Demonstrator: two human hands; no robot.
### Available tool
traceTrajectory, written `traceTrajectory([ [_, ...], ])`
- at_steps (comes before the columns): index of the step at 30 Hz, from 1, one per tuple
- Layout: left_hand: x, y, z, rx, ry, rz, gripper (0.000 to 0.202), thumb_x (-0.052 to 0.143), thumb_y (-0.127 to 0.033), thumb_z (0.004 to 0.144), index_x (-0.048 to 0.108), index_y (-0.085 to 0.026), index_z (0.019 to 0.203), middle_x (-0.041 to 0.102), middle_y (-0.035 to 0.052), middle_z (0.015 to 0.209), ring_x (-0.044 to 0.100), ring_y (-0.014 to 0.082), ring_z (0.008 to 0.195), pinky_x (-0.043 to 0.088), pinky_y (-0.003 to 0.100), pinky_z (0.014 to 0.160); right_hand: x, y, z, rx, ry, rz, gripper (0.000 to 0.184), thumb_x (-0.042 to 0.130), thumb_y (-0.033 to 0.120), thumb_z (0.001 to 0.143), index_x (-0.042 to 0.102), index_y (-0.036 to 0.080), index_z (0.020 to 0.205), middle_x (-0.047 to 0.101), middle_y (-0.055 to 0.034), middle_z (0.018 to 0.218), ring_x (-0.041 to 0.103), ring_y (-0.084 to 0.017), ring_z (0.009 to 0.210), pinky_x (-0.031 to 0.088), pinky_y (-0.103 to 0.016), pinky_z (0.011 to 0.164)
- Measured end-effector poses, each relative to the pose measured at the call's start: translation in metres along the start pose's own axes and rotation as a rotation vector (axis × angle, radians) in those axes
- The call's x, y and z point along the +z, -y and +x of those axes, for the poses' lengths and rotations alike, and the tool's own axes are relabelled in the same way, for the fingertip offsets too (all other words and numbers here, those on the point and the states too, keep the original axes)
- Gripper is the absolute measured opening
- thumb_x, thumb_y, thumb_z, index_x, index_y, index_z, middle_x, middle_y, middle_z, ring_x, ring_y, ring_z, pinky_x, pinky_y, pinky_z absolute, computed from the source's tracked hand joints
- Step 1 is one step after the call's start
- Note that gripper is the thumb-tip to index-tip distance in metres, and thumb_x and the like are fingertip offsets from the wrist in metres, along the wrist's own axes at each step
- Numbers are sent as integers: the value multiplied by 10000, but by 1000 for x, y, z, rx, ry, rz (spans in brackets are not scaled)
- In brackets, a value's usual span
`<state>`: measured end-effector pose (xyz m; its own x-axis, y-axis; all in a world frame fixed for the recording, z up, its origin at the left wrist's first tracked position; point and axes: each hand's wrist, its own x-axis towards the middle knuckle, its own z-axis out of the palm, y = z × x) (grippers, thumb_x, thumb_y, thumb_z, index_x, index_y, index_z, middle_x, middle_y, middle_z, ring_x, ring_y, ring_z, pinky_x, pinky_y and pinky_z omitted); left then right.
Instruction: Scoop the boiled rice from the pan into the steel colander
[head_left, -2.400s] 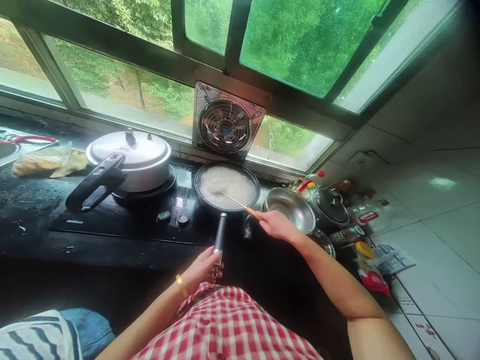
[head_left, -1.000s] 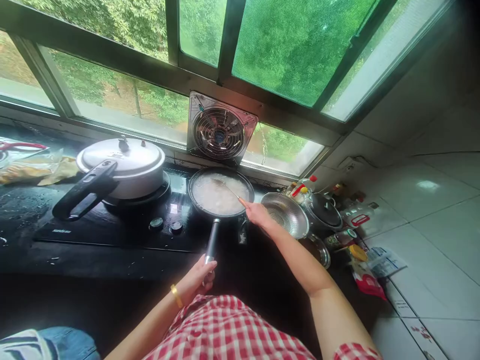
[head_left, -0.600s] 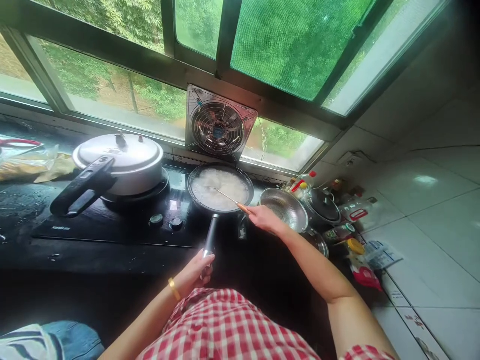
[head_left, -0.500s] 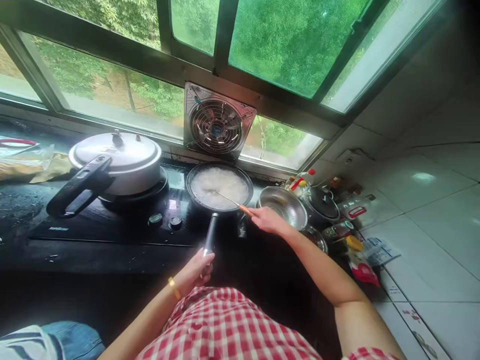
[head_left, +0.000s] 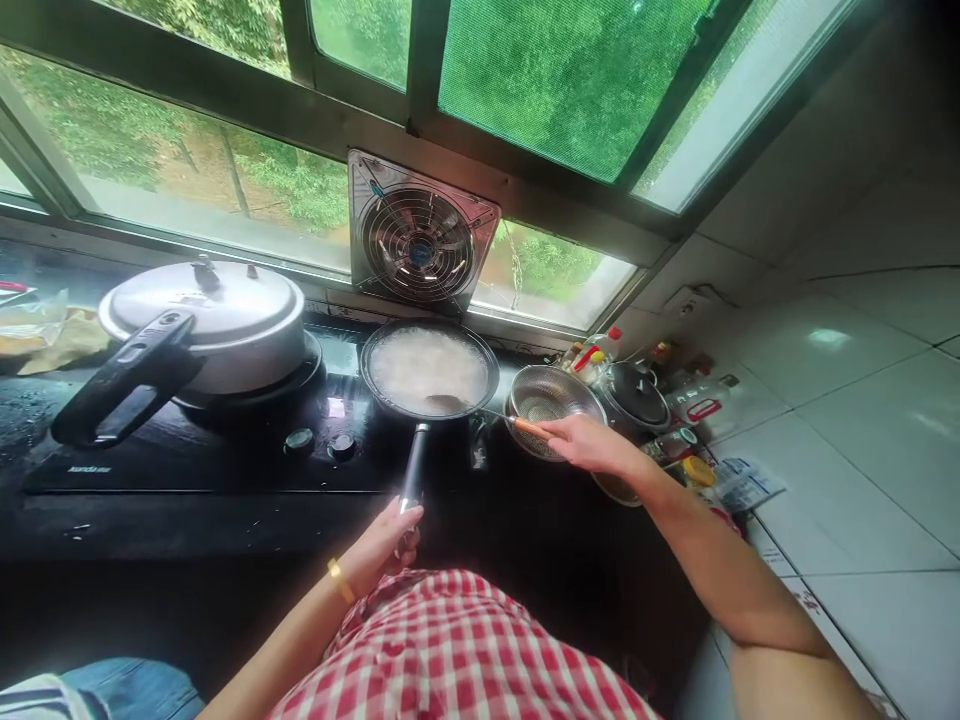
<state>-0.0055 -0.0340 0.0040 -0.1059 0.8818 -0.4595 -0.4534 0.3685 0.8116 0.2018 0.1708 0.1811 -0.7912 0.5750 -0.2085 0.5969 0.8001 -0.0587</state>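
Fingers of the left hand (head_left: 382,540) are curled around the end of the pan (head_left: 429,372) handle, while those of the right hand (head_left: 592,445) are pinched on the orange grip of a ladle (head_left: 480,410), whose bowl is seen at the near rim of the pan, at or just above the white, foamy food. The pan is set on the right burner of the stove (head_left: 225,450), just beside the cooker (head_left: 210,325) and near a strainer (head_left: 551,400). A spill is judged the main risk: the pan is filled close to its rim, and food could be slopped onto the stove if the ladle were swept hard or the handle were tipped by the left hand. A scald is also thought possible, since the right forearm is stretched low beside the hot pan. The strainer could be knocked by the right wrist, which is held just over it. As to pose, the left arm is bent close to the body with the wrist low at the counter edge; the right arm is extended forward and to the right, with the hand turned palm down.
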Motion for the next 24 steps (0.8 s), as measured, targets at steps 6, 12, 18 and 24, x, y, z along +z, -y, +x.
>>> traceTrajectory([
  [6, -1, 4, 2, 15, 2, 0, 510, 585, -603, 691, 328, -244, 947, 388, -89, 562, 347, 38, 401, 85, 144, 395, 12, -3, 16, 153, -43, -207, 369, 401, 236, 863, 599, 306, 1168, 678, -28, 897, 608, -176, 774, 350, -239, 611],
  [12, -3, 5, 3, 7, 3, 3, 512, 589, -604, 689, 310, -244, 922, 387, -94, 556, 348, 40, 395, 93, 144, 383, 32, 4, 48, 226, -98, -297, 429, 372, 241, 887, 477, 293, 1300, 675, -76, 948, 631, -230, 839, 426, -295, 685],
  [18, -5, 6, 8, -27, 11, 12, 615, 616, -656, 617, 307, -251, 962, 401, -98, 534, 361, 54, 389, 97, 149, 373, 40, 17, 81, 222, -132, -282, 453, 347, 194, 903, 422, 242, 1347, 670, -106, 944, 634, -233, 872, 450, -306, 722],
  [24, -4, 4, 5, -24, 13, 12, 633, 622, -656, 599, 313, -248, 972, 419, -95, 525, 369, 59, 388, 100, 153, 371, 45, 33, 118, 177, -140, -240, 472, 348, 196, 900, 393, 233, 1369, 656, -124, 997, 618, -244, 934, 450, -321, 772],
])
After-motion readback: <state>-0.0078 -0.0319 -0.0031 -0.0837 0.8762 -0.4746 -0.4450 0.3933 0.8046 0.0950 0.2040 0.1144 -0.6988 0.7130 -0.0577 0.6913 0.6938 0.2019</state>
